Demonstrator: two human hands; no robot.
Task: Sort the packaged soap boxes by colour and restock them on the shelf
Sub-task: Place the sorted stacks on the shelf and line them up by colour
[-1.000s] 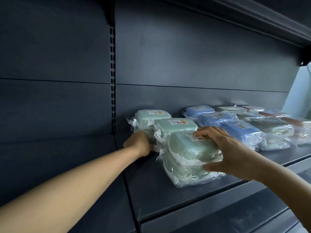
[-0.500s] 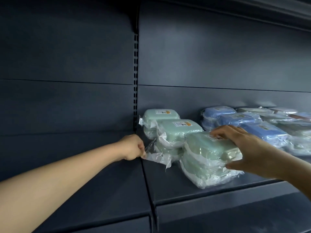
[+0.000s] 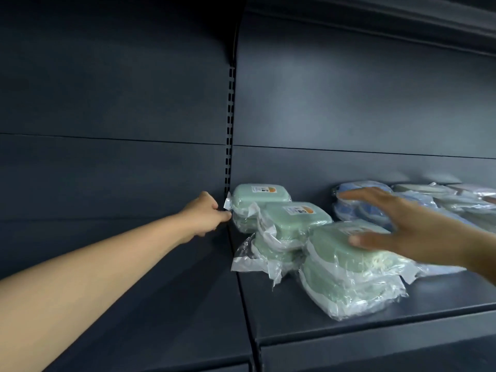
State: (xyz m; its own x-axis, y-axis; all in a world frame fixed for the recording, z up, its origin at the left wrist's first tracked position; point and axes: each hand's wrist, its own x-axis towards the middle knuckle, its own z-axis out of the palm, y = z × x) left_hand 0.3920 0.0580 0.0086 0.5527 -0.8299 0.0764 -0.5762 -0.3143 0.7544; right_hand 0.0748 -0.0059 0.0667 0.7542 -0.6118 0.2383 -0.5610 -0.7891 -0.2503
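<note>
Three stacks of green soap boxes in clear wrap stand in a diagonal row on the dark shelf (image 3: 349, 331): a rear stack (image 3: 260, 197), a middle stack (image 3: 295, 216) and a front stack (image 3: 343, 261). My left hand (image 3: 206, 213) is curled at the left side of the rear stack and pinches its plastic flap. My right hand (image 3: 402, 224) hovers with fingers spread over the front stack, blurred, its thumb just above or on the top box. Blue soap boxes (image 3: 357, 213) lie behind that hand, partly hidden.
Pale wrapped boxes (image 3: 456, 202) continue along the shelf to the far right. A slotted upright (image 3: 229, 130) divides the back panel, and the shelf section (image 3: 161, 304) left of it holds nothing. Another shelf (image 3: 402, 20) hangs overhead.
My right hand has let go of the front green stack and lifted, fingers spread. My left hand moved from the middle stack's wrap back to the rear stack's flap. The view shifted left.
</note>
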